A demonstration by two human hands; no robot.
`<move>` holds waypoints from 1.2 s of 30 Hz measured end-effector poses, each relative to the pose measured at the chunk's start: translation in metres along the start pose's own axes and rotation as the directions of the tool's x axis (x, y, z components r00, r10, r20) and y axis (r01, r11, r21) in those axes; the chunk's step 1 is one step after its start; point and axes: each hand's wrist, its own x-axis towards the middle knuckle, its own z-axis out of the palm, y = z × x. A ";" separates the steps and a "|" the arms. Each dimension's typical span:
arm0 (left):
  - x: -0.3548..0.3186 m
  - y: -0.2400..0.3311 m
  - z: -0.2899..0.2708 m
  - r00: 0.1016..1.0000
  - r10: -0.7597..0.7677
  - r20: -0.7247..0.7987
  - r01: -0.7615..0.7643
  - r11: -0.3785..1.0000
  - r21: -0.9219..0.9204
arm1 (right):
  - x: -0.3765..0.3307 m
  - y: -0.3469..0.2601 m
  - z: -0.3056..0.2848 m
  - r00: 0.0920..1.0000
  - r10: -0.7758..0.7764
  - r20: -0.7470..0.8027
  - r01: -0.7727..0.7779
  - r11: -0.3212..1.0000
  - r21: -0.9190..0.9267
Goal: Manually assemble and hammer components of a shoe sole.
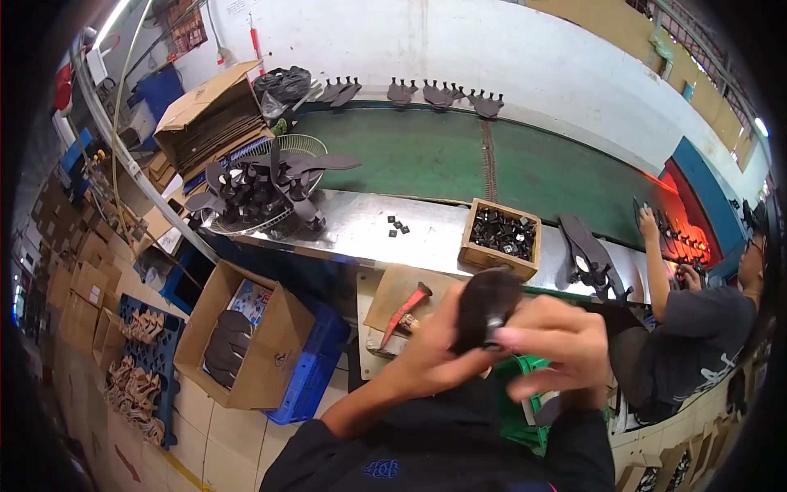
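In front of my chest, my left hand (443, 348) is closed around a dark shoe sole with a heel (485, 305), held tilted and blurred. My right hand (561, 344) meets it at the heel end, its fingers bent together and smeared. Anything small between those fingers is hidden. Below and left of the sole, a red-headed hammer (405, 313) lies on a work board (385, 295). Just beyond my hands stands a wooden box (498, 264) full of small black pieces. Several similar loose black pieces (396, 225) lie on the metal ledge (352, 215).
A wire basket (307, 148) heaped with dark heeled soles stands at the left. Behind runs a green conveyor belt (393, 152). More soles (584, 250) rest right of the box. A cardboard box (270, 369) stands lower left. At right, a co-worker (697, 328) reaches toward a glowing red heater (689, 213).
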 end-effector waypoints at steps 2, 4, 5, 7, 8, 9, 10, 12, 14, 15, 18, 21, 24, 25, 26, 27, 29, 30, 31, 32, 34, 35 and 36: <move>-0.027 0.003 -0.018 0.970 -0.242 -0.018 0.205 0.857 -0.472 | -0.029 0.010 0.025 0.927 0.326 -0.184 -0.296 0.940 0.171; -0.044 0.000 -0.020 0.943 -0.327 -0.064 0.229 0.775 -0.589 | -0.056 0.042 0.069 0.830 0.505 -0.235 -0.537 0.838 -0.098; -0.047 -0.005 -0.014 0.905 -0.343 -0.253 0.145 0.806 -0.574 | -0.071 0.057 0.089 0.820 0.550 -0.158 -0.559 0.712 -0.425; -0.052 -0.019 -0.012 0.838 -0.358 -0.412 0.088 0.833 -0.546 | -0.112 0.062 0.132 0.653 0.751 -0.099 -0.659 0.499 -0.563; -0.055 -0.032 -0.015 0.788 -0.387 -0.478 0.135 0.868 -0.479 | -0.129 0.062 0.140 0.581 0.809 -0.092 -0.722 0.460 -0.516; -0.058 -0.048 -0.018 0.735 -0.402 -0.546 0.186 0.894 -0.408 | -0.145 0.060 0.139 0.507 0.859 -0.079 -0.779 0.417 -0.468; -0.061 -0.064 -0.028 0.753 -0.315 -0.577 0.240 0.949 -0.205 | -0.155 0.055 0.131 0.510 0.858 -0.065 -0.774 0.424 -0.471; -0.049 -0.075 -0.028 0.740 -0.257 -0.621 0.187 0.966 -0.178 | -0.165 0.035 0.108 0.472 0.873 -0.124 -0.825 0.388 -0.412; -0.034 -0.101 -0.034 0.765 -0.280 -0.580 0.255 0.959 -0.125 | -0.194 0.019 0.094 0.368 0.907 -0.204 -0.910 0.305 -0.282; -0.029 -0.131 -0.047 0.812 -0.158 -0.562 0.314 0.930 0.191 | -0.207 0.010 0.089 0.309 0.924 -0.224 -0.945 0.273 -0.179; -0.011 -0.181 -0.064 0.887 -0.252 -0.387 0.457 0.601 0.656 | -0.251 -0.022 0.076 0.337 0.866 -0.369 -0.931 0.364 0.003; 0.023 -0.169 -0.047 0.879 -0.248 -0.408 0.475 0.537 0.697 | -0.269 -0.062 0.083 0.038 0.883 -0.469 -0.751 0.335 0.569; 0.086 -0.169 -0.025 0.986 -0.079 -0.147 0.160 0.696 0.700 | -0.261 -0.067 0.080 -0.042 0.824 -0.565 -0.483 0.478 0.733; 0.109 -0.170 -0.014 0.998 -0.068 0.008 0.047 0.764 0.643 | -0.265 -0.061 0.080 -0.049 0.800 -0.597 -0.376 0.539 0.754; 0.129 -0.176 0.001 0.995 -0.093 0.036 0.048 0.759 0.649 | -0.266 -0.055 0.076 -0.055 0.800 -0.597 -0.367 0.540 0.757; 0.144 -0.184 0.015 0.992 -0.115 0.058 0.049 0.754 0.655 | -0.266 -0.050 0.071 -0.064 0.795 -0.603 -0.391 0.536 0.749; 0.166 -0.210 0.027 0.968 -0.158 0.195 -0.037 0.679 0.733 | -0.268 -0.041 0.065 -0.069 0.785 -0.616 -0.411 0.540 0.735; 0.174 -0.218 0.032 0.936 -0.249 0.247 -0.022 0.660 0.751 | -0.269 -0.037 0.065 -0.070 0.793 -0.605 -0.464 0.511 0.723; 0.177 -0.223 0.033 0.937 -0.242 0.253 -0.033 0.657 0.753 | -0.268 -0.033 0.065 -0.067 0.802 -0.594 -0.517 0.481 0.708; 0.178 -0.227 0.033 0.949 -0.195 0.246 -0.066 0.642 0.764 | -0.267 -0.028 0.066 -0.049 0.815 -0.578 -0.497 0.482 0.722; 0.171 -0.232 0.027 0.980 -0.053 0.194 -0.111 0.662 0.742 | -0.260 -0.019 0.065 -0.020 0.840 -0.543 -0.498 0.462 0.734; 0.166 -0.223 0.034 0.976 -0.056 0.210 -0.120 0.667 0.736 | -0.258 -0.016 0.063 -0.013 0.838 -0.546 -0.510 0.464 0.724; 0.160 -0.202 0.042 0.976 0.105 0.189 -0.206 0.711 0.672 | -0.252 -0.012 0.059 -0.024 0.835 -0.550 -0.502 0.466 0.728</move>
